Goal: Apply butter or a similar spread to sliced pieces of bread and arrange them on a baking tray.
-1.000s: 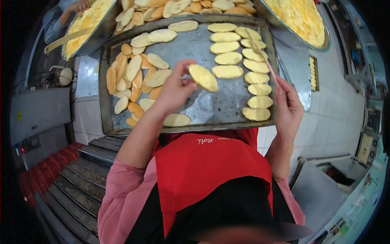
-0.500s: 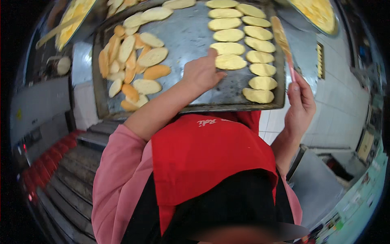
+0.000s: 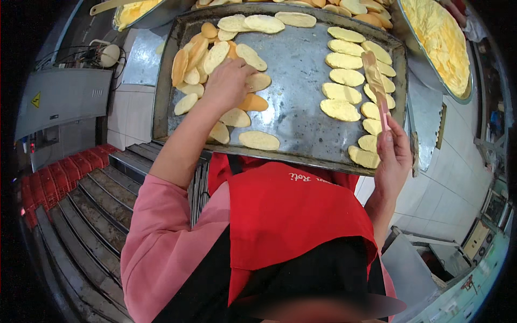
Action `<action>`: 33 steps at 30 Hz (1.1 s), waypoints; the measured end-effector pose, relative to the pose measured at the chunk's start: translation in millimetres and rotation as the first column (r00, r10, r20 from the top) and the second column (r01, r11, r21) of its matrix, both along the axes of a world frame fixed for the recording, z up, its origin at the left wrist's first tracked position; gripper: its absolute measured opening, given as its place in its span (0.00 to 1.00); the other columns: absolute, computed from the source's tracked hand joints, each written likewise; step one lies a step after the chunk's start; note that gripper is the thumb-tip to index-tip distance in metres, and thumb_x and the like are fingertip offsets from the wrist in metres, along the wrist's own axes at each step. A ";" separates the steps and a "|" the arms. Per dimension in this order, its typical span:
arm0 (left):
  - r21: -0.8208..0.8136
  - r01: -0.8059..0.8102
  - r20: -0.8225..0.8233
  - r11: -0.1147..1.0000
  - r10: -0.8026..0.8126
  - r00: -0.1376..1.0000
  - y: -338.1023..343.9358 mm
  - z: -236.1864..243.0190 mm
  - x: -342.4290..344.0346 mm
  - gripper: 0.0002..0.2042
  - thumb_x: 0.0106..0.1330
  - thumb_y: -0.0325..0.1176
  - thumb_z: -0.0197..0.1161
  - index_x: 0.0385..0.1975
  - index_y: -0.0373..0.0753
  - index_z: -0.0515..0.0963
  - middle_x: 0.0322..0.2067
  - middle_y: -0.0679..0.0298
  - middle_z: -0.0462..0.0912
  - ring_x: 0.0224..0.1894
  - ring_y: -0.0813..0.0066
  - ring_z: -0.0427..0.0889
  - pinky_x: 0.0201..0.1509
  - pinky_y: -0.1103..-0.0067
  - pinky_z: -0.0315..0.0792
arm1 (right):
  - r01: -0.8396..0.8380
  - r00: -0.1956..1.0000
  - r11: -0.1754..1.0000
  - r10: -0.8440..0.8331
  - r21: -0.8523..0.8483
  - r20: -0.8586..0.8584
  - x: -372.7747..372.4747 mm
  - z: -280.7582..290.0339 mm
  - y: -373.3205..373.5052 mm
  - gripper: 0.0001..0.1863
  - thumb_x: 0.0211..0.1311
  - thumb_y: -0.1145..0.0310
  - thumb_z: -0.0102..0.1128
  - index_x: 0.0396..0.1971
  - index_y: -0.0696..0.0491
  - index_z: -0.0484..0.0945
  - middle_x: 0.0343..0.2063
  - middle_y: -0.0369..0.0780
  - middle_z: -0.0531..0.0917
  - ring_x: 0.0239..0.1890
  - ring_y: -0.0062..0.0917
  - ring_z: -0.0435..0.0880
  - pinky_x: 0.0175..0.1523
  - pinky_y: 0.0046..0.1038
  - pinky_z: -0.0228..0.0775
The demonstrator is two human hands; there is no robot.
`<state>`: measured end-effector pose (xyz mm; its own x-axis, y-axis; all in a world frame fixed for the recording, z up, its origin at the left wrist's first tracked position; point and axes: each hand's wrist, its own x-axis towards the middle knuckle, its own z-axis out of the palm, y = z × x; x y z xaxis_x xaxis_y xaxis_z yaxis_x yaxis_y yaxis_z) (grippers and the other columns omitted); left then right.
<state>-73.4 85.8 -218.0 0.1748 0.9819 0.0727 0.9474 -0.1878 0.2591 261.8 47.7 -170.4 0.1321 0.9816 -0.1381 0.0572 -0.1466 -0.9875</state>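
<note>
Over the pile of oval bread slices on the tray's left side, my left hand (image 3: 229, 83) is bent down with its fingers curled at the edge of a pale bread slice (image 3: 259, 82); its thumb is mostly hidden. My right hand (image 3: 394, 153) grips the pink handle of a long flat spatula (image 3: 374, 75), whose blade is smeared with tan-yellow cream and hangs over the right-hand slices. Two columns of yellow-coated bread slices (image 3: 340, 110) lie at the tray's right. Plain slices (image 3: 259, 140), some cut side up and some brown crust up, lie at its left.
The dark metal baking tray (image 3: 293, 156) stands against my red apron. Beyond it are more bread pieces (image 3: 353, 6). Tubs of yellow cream stand at the far right (image 3: 439, 46) and far left (image 3: 137, 12). A grey electrical cabinet (image 3: 54, 99) and red crates (image 3: 64, 175) are on the left.
My left hand has left the coated slices and moved left to the plain pile. The spatula has swung in over the right column. The view has shifted, so the tray sits lower and farther right.
</note>
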 end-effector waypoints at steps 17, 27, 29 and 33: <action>-0.395 0.666 0.627 0.633 0.715 -0.308 -6.7 16.1 67.5 0.12 0.65 0.39 0.48 0.35 0.36 0.68 0.38 0.54 0.76 0.33 0.57 0.80 0.33 0.74 0.78 | -0.226 0.918 0.962 0.158 -0.155 -0.363 -81.7 -19.9 37.6 0.18 0.46 0.79 0.63 0.40 0.62 0.71 0.30 0.37 0.77 0.29 0.16 0.76 0.36 0.15 0.69; -0.314 0.491 0.549 0.813 0.577 -0.604 3.2 19.3 81.3 0.19 0.65 0.37 0.47 0.52 0.34 0.63 0.47 0.54 0.73 0.47 0.66 0.76 0.49 0.73 0.73 | -0.083 0.977 0.985 0.110 0.148 -0.184 -75.0 -41.2 18.1 0.14 0.58 0.77 0.52 0.46 0.56 0.74 0.23 0.32 0.74 0.23 0.13 0.67 0.27 0.15 0.59; -0.243 0.516 0.549 0.821 0.555 -0.625 5.4 11.1 75.9 0.18 0.66 0.36 0.47 0.51 0.34 0.64 0.47 0.55 0.73 0.49 0.69 0.74 0.51 0.74 0.72 | -0.362 0.919 0.816 0.231 0.451 0.320 -71.7 -42.2 21.1 0.14 0.56 0.78 0.53 0.44 0.52 0.76 0.18 0.33 0.71 0.22 0.16 0.68 0.26 0.17 0.59; -0.300 0.428 0.506 0.853 0.522 -0.686 7.2 0.1 59.8 0.17 0.66 0.34 0.48 0.50 0.32 0.64 0.47 0.55 0.72 0.48 0.67 0.75 0.51 0.75 0.73 | -0.538 0.773 0.763 0.277 0.359 0.570 -36.5 -15.9 22.1 0.17 0.47 0.81 0.56 0.39 0.50 0.79 0.16 0.37 0.70 0.18 0.25 0.68 0.23 0.23 0.59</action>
